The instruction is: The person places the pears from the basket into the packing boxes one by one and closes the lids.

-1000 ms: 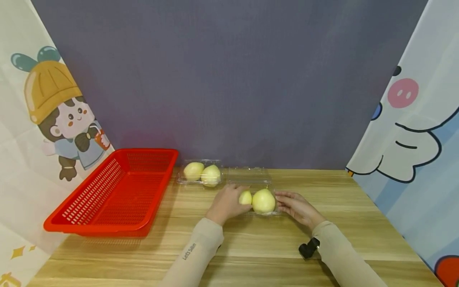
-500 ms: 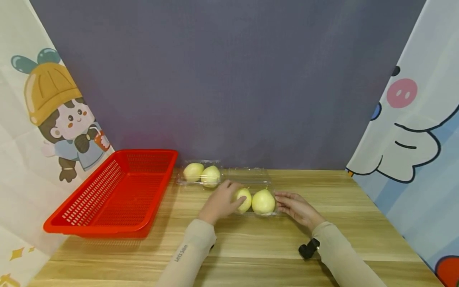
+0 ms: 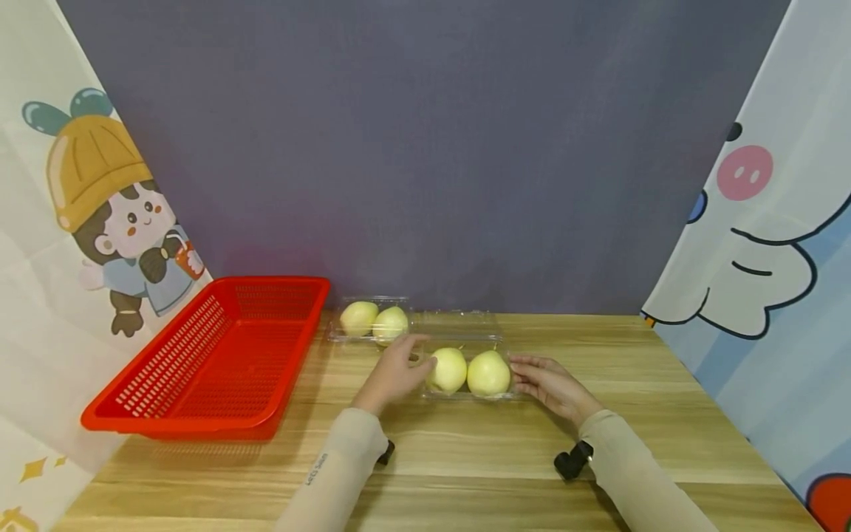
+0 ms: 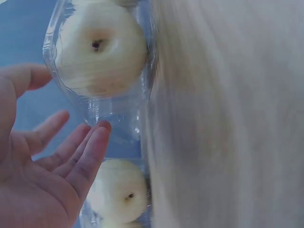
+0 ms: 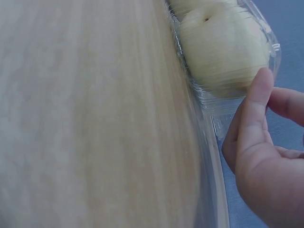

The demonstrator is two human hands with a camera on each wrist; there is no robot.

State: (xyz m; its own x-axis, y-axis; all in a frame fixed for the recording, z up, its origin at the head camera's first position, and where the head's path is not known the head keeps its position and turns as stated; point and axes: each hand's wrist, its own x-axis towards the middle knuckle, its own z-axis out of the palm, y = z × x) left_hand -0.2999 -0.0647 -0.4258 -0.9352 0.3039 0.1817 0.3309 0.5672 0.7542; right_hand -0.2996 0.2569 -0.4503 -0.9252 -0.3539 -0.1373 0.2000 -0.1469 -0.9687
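Two pale yellow pears, a left one (image 3: 448,370) and a right one (image 3: 489,374), lie side by side in a clear plastic clamshell box (image 3: 468,397). Its lid (image 3: 459,324) is folded back toward the wall. My left hand (image 3: 394,373) is at the box's left end, fingers spread and holding nothing; in the left wrist view its fingertips (image 4: 102,127) are close to the box's corner, and I cannot tell whether they touch. At the opposite end my right hand (image 3: 552,384) pinches the box's edge, with its index finger (image 5: 261,90) against the side.
Another clear box (image 3: 337,336) with two pears (image 3: 360,318) stands behind and to the left. A red perforated basket (image 3: 266,421) occupies the table's left side. A grey cloth wall (image 3: 425,162) rises along the table's back edge, with printed curtains (image 3: 764,295) at both sides.
My left hand has come off the left pear and moved left, out to the box's end. The left pear now shows fully and sits slightly further left. My right hand has stayed put.
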